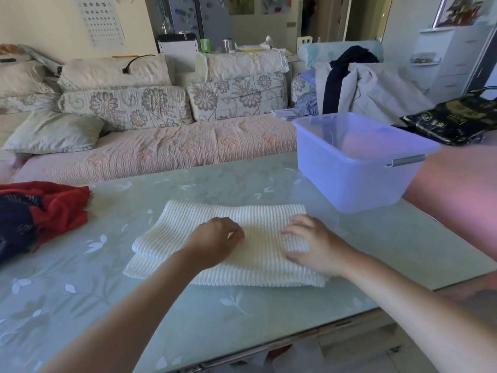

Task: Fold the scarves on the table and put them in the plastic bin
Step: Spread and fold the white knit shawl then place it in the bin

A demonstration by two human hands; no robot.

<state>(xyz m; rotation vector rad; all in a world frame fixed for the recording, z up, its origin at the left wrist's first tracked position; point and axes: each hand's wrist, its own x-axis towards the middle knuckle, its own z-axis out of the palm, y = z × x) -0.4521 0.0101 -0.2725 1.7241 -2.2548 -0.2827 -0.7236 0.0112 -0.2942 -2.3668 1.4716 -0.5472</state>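
A white scarf (228,238) lies in the middle of the desk (80,286). It is thick and woolly, with little ridges running across it. It is folded into a wide, flat shape with layers stacked on top of each other, and the lower layer sticks out at the near edge.

Both hands rest on top of the scarf. The left hand (215,242) is bent at the knuckles, with its fingers curled down onto the wool. The fingertips are hidden, so I cannot tell if they pinch the scarf or just sit on it. The right hand (316,244) lies flat with its fingers (291,230) spread out and loose, pressing on the right end of the scarf.

The desk top is smooth and shiny, pale green with white leaf shapes.

The plastic bin (349,154) stands at the far right of the desk, apart from the white scarf. It is a pale blue box you can partly see through, with rounded corners and a grey handle (408,160).

At the left edge of the desk a soft red scarf (64,205) lies crumpled, touching a dark blue scarf (16,222).
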